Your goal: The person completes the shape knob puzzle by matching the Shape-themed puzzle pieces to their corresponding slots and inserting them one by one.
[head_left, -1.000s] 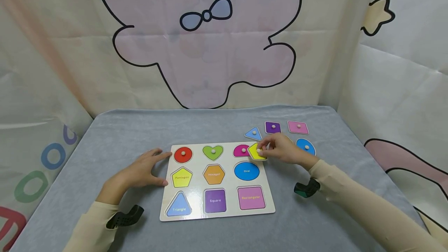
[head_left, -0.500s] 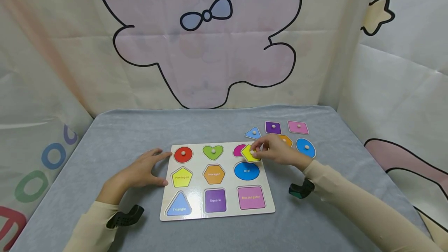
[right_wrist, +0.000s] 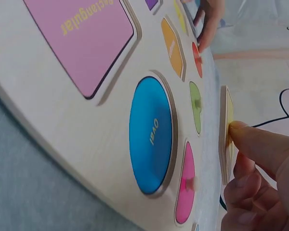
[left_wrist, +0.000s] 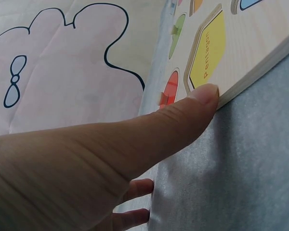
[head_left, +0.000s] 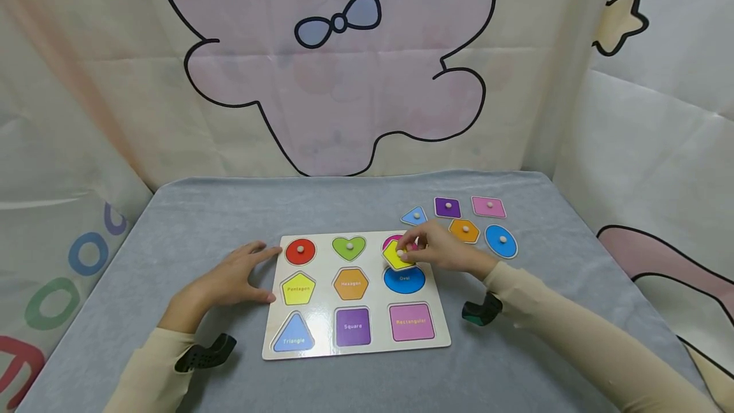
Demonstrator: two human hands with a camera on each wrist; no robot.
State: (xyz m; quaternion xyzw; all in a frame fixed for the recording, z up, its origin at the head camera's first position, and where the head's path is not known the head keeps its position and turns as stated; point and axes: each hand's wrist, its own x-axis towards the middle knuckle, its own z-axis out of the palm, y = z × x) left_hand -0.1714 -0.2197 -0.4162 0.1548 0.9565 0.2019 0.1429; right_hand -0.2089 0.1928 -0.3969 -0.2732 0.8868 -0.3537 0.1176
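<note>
My right hand (head_left: 444, 248) pinches the knob of a yellow pentagon puzzle piece (head_left: 394, 261), held over the upper right of a white shape puzzle board (head_left: 323, 314). In the right wrist view that piece (right_wrist: 223, 139) is seen edge-on, apart from the board. Below it lie a pink knobbed piece (right_wrist: 185, 197) and the blue oval recess (right_wrist: 151, 137). My left hand (head_left: 223, 282) is at the board's left edge, fingers spread, the thumb (left_wrist: 183, 113) touching the edge beside the yellow pentagon recess (left_wrist: 208, 53). A red circle (head_left: 300, 251) and a green heart (head_left: 348, 248) sit in the top row.
Loose knobbed pieces lie behind and right of the board: a blue triangle (head_left: 414, 216), purple square (head_left: 447, 208), pink rectangle (head_left: 489, 207), orange hexagon (head_left: 464, 231) and blue oval (head_left: 501, 241). Grey cloth (head_left: 258, 209) covers the table; a printed curtain (head_left: 338, 94) hangs behind.
My right hand has moved left with the yellow pentagon, from the board's upper right edge to above the pink piece and oval recess. The orange hexagon has come into view. My left hand stays put.
</note>
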